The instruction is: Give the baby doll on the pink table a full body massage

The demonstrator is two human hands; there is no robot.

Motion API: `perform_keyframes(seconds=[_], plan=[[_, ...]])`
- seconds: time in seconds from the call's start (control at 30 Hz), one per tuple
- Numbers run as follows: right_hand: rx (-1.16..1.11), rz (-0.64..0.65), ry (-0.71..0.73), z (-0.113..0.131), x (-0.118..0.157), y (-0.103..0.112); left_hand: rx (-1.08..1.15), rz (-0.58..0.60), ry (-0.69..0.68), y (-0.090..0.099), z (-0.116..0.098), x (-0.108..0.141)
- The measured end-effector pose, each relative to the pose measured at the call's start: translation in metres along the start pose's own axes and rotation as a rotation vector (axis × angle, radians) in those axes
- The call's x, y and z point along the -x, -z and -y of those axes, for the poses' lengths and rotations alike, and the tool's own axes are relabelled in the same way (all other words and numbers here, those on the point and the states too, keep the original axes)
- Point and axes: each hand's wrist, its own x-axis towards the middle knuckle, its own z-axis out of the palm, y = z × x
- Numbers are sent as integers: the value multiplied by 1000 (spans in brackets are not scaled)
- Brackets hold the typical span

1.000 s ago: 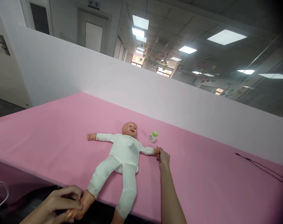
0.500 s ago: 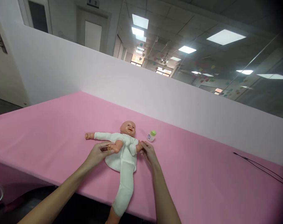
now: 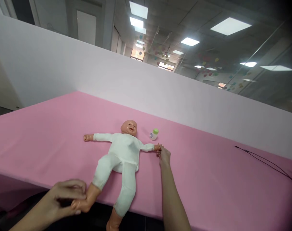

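Note:
A baby doll [image 3: 126, 149] with a white cloth body lies on its back on the pink table [image 3: 51, 128], head toward the wall. My left hand [image 3: 60, 199] grips the doll's foot on the left side, beyond the table's front edge. The doll's hand on the right side is pinched in my right hand [image 3: 164, 155], with that arm stretched outward. Its other arm lies spread to the left, and its other foot hangs over the front edge. Just above my right hand stands a small clear bottle [image 3: 154, 134] with a green cap.
Thin black cables [image 3: 266, 163] lie on the table at the right. A white low wall [image 3: 136, 86] runs along the table's back, with glass above it. A white curved object shows at the lower left edge.
The doll's left-side leg, bent up over its body before, is now stretched down to the front left with my left hand. My right hand has moved right, straightening the doll's arm.

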Motion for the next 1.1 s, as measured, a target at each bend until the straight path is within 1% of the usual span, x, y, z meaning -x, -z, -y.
perform_keyframes(seconds=[0.03,0.1,0.17,0.23,0.27,0.33,0.37,0.43,0.47,0.5,0.57,0.63,0.67,0.7,0.77,0.83,0.87,0.93,0.97,1.0,1.03,1.07,1.1], plan=[[36,2,14,-1,-2,2,-3,35,-10,-2,7,10],[23,16,51,3,-1,1,16,38,-14,-7,22,24],[-78,77,101,12,3,-3,50,-24,20,-9,30,29],[-180,193,146,22,13,-11,94,-119,70,-8,29,22],[-207,263,160,26,20,-15,116,-179,93,-7,24,13],[-206,397,164,30,36,-25,159,-301,120,-7,9,-13],[-173,467,163,30,44,-30,176,-351,135,-8,1,-30],[-45,619,174,27,61,-38,226,-390,165,-13,-15,-69],[33,695,190,24,68,-41,260,-376,187,-17,-20,-89],[103,761,210,22,74,-44,315,-362,179,-22,-24,-108],[190,846,243,18,80,-48,397,-311,144,-30,-28,-138],[195,841,257,17,79,-48,452,-273,117,-33,-29,-152],[169,797,257,18,76,-47,461,-265,113,-32,-29,-153],[125,729,256,20,71,-45,461,-263,114,-30,-30,-149],[-4,544,251,23,56,-37,415,-273,136,-19,-30,-130],[-94,346,232,24,39,-26,320,-290,182,-6,-27,-99],[-92,257,215,23,31,-20,264,-298,199,0,-23,-81],[-7,107,167,18,17,-8,198,-296,199,8,-11,-43],[49,53,137,14,13,-3,198,-281,191,10,-3,-25],[101,18,112,11,9,1,210,-239,174,10,6,-7],[140,1,94,8,8,4,223,-167,174,8,15,9],[160,-3,83,7,7,5,222,-118,183,5,23,22],[158,-2,79,8,7,5,216,-94,193,1,30,33]])
